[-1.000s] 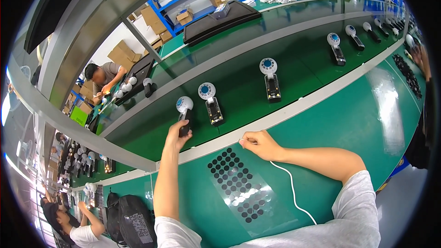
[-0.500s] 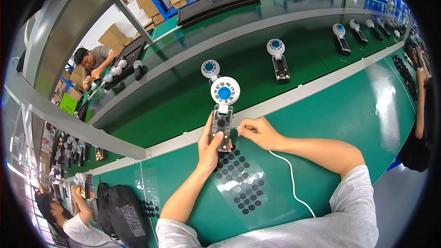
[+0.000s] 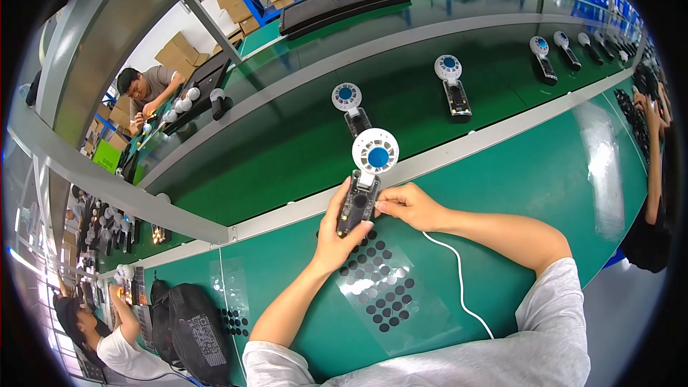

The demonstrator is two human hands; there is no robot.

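My left hand (image 3: pixel 336 233) is wrapped round the dark, see-through handle of a small handheld fan (image 3: pixel 357 204). The fan stands tilted above the mat, its white round head with a blue centre turned up. Against the handle's right side, my right hand (image 3: pixel 407 207) pinches the end of a white cable (image 3: pixel 459 279). The plug is hidden by my fingers, so I cannot tell whether it sits in the handle. Below both hands lies a clear sheet (image 3: pixel 387 287) with several rows of black round stickers.
Beyond the bench edge, a green conveyor belt (image 3: pixel 251 172) carries more fans, including one fan (image 3: pixel 453 86) ahead to the right. A clear film (image 3: pixel 600 172) lies on the right of the green mat. A black bag (image 3: pixel 197 333) is at left. Other people work at left and far right.
The fan in my left hand has shifted right and tilted. My right hand has brought the cable end against the handle's side. Fans on the belt have moved right and away.
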